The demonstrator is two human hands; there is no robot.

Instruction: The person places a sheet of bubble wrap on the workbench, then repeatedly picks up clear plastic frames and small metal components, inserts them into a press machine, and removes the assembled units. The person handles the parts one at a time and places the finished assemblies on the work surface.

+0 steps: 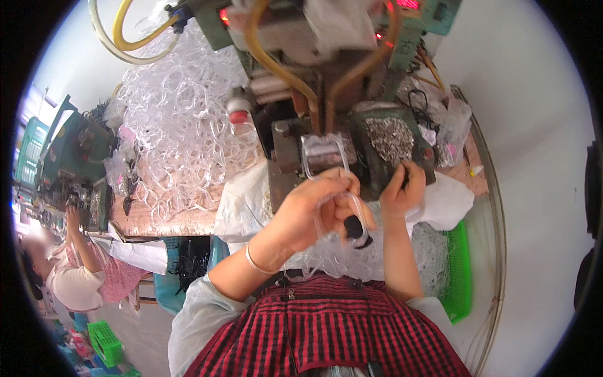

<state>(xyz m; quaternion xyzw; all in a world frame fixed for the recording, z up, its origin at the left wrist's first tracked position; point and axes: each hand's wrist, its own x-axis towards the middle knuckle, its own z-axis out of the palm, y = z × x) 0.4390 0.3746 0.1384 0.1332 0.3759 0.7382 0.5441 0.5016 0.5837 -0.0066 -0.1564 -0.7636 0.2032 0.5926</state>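
Observation:
My left hand (314,210) is closed around a clear plastic strap (342,154), whose loop reaches up to the metal work block (286,151) of a green press. Another bend of clear strap hangs below the fingers, and something black (355,229) shows beside the fingertips. My right hand (402,188) is at the near edge of a dark tray, its thumb and forefinger pinched together. Whatever they hold is too small to make out. A pile of small silvery metal pieces (389,138) lies in that tray. Two copper-coloured prongs (321,116) come down just above the strap.
A large heap of clear straps (188,119) covers the bench at left. A red button (238,117) sits left of the press. At right below the bench stands a green basket (461,270) with more straps. Farther left, another person (78,270) works at a similar machine.

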